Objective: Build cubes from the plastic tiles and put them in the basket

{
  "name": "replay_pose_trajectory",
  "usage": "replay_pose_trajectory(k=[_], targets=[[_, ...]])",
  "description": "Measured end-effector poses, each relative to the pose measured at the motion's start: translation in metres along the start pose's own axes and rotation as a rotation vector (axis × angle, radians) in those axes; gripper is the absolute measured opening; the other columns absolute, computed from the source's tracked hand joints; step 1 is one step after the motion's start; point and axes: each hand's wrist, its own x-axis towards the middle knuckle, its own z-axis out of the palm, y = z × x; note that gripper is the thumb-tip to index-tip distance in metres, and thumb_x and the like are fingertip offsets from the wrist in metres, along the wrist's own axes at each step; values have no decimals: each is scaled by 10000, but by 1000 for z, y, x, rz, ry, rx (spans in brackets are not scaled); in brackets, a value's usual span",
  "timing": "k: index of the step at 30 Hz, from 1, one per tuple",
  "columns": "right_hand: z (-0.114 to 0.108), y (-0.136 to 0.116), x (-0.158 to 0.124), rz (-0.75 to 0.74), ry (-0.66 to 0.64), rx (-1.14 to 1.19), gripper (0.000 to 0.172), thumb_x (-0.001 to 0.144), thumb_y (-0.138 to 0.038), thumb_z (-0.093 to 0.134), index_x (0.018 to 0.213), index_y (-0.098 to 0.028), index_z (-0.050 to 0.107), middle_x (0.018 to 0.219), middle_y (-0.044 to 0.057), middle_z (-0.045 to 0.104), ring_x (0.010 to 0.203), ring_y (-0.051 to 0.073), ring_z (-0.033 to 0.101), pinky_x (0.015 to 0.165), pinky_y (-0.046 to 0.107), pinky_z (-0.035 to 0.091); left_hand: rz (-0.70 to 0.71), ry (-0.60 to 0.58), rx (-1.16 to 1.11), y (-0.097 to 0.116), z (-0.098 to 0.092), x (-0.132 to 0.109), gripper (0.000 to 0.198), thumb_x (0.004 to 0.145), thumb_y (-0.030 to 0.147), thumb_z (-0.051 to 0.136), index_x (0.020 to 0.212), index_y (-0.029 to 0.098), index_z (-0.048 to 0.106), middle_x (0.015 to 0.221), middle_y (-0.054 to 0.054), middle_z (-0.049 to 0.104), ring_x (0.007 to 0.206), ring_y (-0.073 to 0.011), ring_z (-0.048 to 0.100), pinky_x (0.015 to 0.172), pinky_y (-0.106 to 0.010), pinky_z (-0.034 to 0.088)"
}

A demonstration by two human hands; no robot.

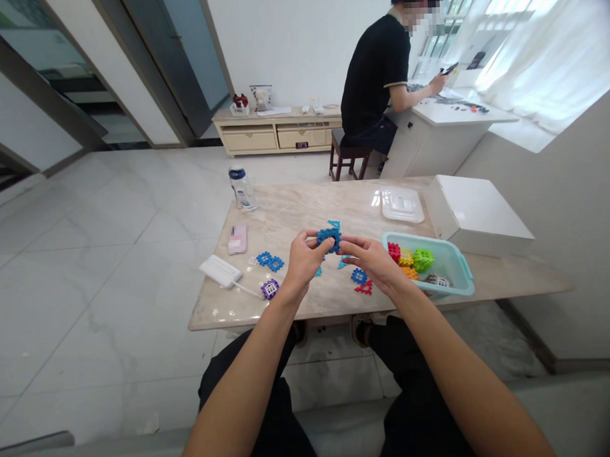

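So far, just pinching a blue plastic block cluster (329, 239) between left hand (303, 262) and right hand (371, 263), with loose tiles (359, 276) lying around both hands and built cubes (423, 259) sitting in a teal basket (449, 267) off to the right.

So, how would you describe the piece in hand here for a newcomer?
On the marble-topped table, left of the teal plastic basket, find the left hand and right hand. Pinched between them is a blue interlocking plastic piece, the only piece held up.
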Motion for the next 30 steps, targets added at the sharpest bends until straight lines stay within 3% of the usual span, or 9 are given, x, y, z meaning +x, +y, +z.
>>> replay_pose_trajectory(k=[7,11,17,23,28,30], targets=[[26,4,7,52,-19,22,497,699,-508,955,1082,-214,840,1080,66,800,990,200,690,842,319,524,60,89,-40,-7,-14,7,507,677,359,937,1044,189,630,885,-68,812,779,-207,737,761,-318,537],[47,6,12,33,-63,61,449,690,-516,952,1012,-226,838,1073,53,788,968,190,661,866,331,517,94,146,-60,-4,-26,12,403,680,315,920,983,157,706,980,-104,811,900,-213,734,856,-330,534],[66,3,17,30,-132,87,481,669,-520,943,1036,-233,822,1021,62,788,1042,234,687,857,333,526,124,159,-4,2,-43,9,319,735,329,881,980,143,798,982,-86,813,903,-200,708,877,-326,521],[60,-3,14,-11,-62,33,469,711,-509,894,1092,-246,824,1053,60,796,1089,248,695,874,344,539,106,93,49,4,-38,3,328,759,357,886,1000,143,824,973,-89,825,889,-206,715,840,-315,533],[39,-1,13,2,-28,3,482,691,-531,889,1065,-230,842,1116,77,806,1122,271,699,850,338,529,101,70,84,-3,-22,2,338,749,355,903,996,138,827,957,-91,825,843,-199,720,787,-299,541],[26,4,12,26,48,6,512,680,-536,898,1093,-238,844,1147,75,807,1115,271,705,834,336,524,78,23,83,-8,-13,2,353,725,358,922,973,126,824,890,-86,814,784,-190,706,719,-284,529]])
